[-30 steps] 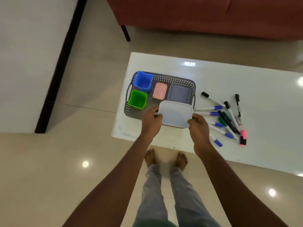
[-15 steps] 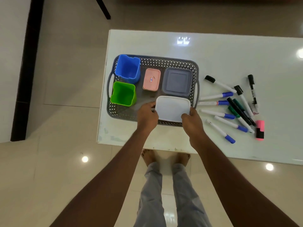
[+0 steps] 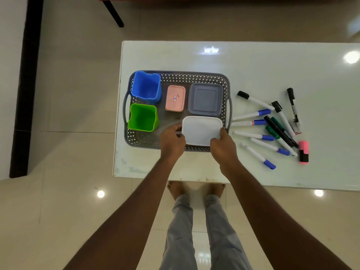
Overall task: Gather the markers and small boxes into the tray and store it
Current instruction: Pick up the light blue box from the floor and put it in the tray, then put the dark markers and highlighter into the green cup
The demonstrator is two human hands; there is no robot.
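Note:
A grey perforated tray (image 3: 136, 140) sits at the left end of the white table (image 3: 272, 65). Inside it stand a blue cup (image 3: 146, 87), a green cup (image 3: 143, 117), a pink box (image 3: 175, 98) and a grey lidded box (image 3: 205, 99). My left hand (image 3: 172, 140) and my right hand (image 3: 224, 146) grip a white lidded box (image 3: 201, 130) by its two sides, over the tray's front right corner. Several markers (image 3: 270, 123) and a pink highlighter (image 3: 303, 152) lie loose on the table right of the tray.
The table's near edge (image 3: 175, 177) runs just in front of my bare feet (image 3: 194, 189). A dark furniture leg (image 3: 114, 13) stands on the tiled floor beyond the table. A dark strip (image 3: 26, 84) runs along the wall on the left.
Both hands have carried the white box forward from the tray's front rim to inside its front right corner. The camera has tipped downward, so the sofa has left the view.

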